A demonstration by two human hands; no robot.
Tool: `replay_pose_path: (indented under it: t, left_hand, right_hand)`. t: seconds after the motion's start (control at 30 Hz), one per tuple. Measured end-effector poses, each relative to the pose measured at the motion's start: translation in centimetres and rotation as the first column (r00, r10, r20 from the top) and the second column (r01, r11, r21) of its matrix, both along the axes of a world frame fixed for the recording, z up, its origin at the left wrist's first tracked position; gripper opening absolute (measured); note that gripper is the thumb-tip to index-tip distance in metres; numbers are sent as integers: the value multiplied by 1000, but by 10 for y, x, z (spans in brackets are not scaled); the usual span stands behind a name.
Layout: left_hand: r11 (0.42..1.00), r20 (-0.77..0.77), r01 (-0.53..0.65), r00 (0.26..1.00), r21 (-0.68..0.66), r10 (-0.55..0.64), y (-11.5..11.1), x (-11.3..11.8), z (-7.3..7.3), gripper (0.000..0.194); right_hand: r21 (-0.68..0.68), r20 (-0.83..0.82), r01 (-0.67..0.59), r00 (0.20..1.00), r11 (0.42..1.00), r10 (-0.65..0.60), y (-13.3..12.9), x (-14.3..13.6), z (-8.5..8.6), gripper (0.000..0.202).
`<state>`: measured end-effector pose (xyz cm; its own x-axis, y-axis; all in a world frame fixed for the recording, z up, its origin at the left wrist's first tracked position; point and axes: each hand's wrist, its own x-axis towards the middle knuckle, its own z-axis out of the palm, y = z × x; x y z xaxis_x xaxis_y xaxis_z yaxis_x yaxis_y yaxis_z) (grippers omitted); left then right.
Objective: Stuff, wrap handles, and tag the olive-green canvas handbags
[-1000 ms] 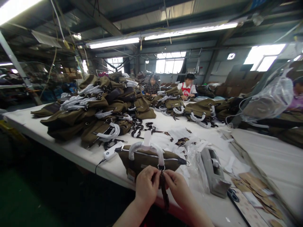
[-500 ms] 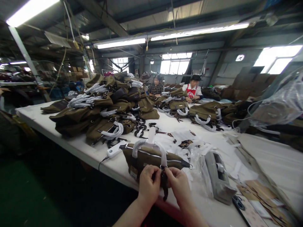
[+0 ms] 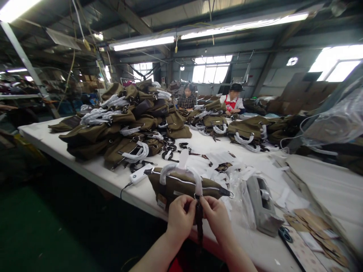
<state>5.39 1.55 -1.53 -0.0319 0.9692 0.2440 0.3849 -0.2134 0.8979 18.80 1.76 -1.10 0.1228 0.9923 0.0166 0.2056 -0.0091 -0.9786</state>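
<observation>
An olive handbag (image 3: pixel 177 184) with a silver zipper stands at the table's front edge, its handle (image 3: pixel 195 175) wrapped in white material. From the base of that handle hangs a dark strap (image 3: pixel 199 223), its lower end dangling past the table edge. My left hand (image 3: pixel 181 215) is closed in a pinch at the strap's left side, near its top. On the other side, my right hand (image 3: pixel 214 211) pinches the same strap between thumb and finger. Exactly how the strap's top is fastened is too small to tell.
A grey tape dispenser (image 3: pixel 263 206) stands right of the bag, beside a phone (image 3: pixel 299 247) and brown paper tags (image 3: pixel 320 230). A white device (image 3: pixel 141 173) with a cable lies left. Olive bags (image 3: pixel 127 124) are heaped behind. Two people sit across the white table (image 3: pixel 93 173).
The dark strap now hangs straighter and lower between my hands. Both hands stay pinched near its top, and the camera view has shifted slightly.
</observation>
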Motion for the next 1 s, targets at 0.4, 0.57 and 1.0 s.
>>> replay_pose_path:
  t: [0.4, 0.57, 1.0]
  left_hand:
    - [997, 117, 13, 993, -81, -3, 14, -6, -5, 26]
    - [990, 426, -126, 893, -69, 144, 20, -19, 6, 34]
    - [961, 636, 172, 771, -217, 5, 21, -13, 4, 38]
  right_hand:
    - [-26, 425, -84, 901, 996, 87, -8, 8, -6, 23]
    - [-11, 401, -91, 912, 996, 88, -3, 10, -9, 25]
    - [-17, 148, 24, 989, 1000, -21, 1, 4, -14, 50]
